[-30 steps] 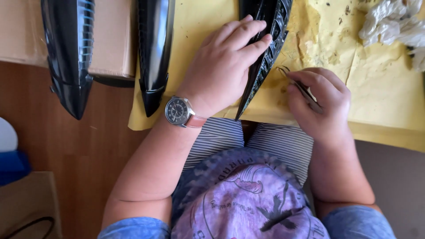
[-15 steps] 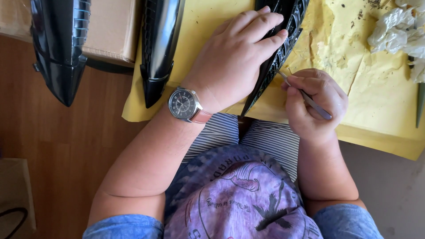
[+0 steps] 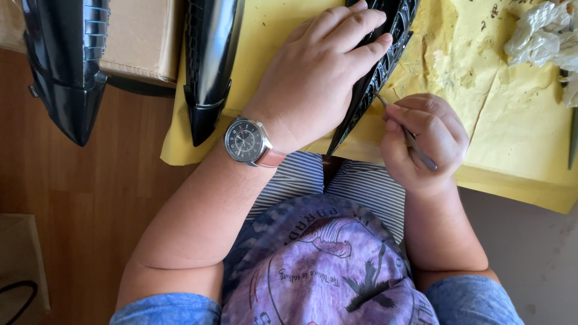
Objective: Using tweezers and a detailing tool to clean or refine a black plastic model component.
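My left hand (image 3: 322,72) lies flat on a long black ribbed part (image 3: 385,57) with a pointed tip, pressing it down on yellow paper (image 3: 512,120). A wristwatch (image 3: 247,140) with a brown strap sits on that wrist. My right hand (image 3: 424,141) is closed around a thin metal tool (image 3: 415,144), and the tool's tip touches the edge of the black part just right of my left fingers.
Two more glossy black pointed parts, one (image 3: 208,66) on the yellow paper's left side and one (image 3: 66,66) over a cardboard box (image 3: 141,42), lie to the left. Crumpled white tissue (image 3: 542,30) sits at the top right. A wooden floor (image 3: 90,198) shows below.
The view has shifted slightly. My right hand with the tool has stayed at the black part's edge, moving a little along it; my left hand keeps pressing the part.
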